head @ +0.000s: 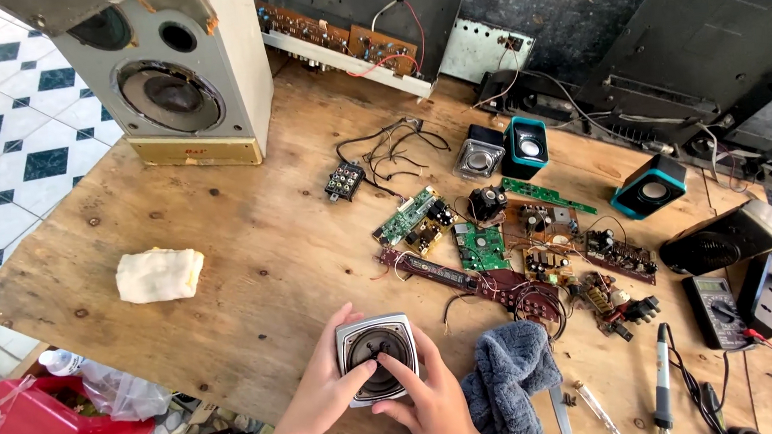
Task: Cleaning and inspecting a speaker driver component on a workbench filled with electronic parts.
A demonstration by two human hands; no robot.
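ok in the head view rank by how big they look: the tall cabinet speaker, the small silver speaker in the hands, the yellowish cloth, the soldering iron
1. tall cabinet speaker, clearly largest
2. small silver speaker and yellowish cloth: look alike, and the speaker sits nearer the camera, so unranked
3. soldering iron, slimmest

both hands, left hand (pixel 326 392) and right hand (pixel 438 406), cradle a small silver speaker (pixel 377 355) above the wooden table (pixel 251 255), a grey cloth (pixel 508 373) just beside them.

Just right of the fingers lies a crumpled grey cloth (pixel 509 373). Beyond the fingertips, circuit boards (pixel 479 237) litter the wooden table (pixel 251 255). Far left of them sits a folded white rag (pixel 160 274); beyond that rag stands a large loudspeaker cabinet (pixel 175 73). Right, a soldering iron (pixel 662 379) and multimeter (pixel 716 310).
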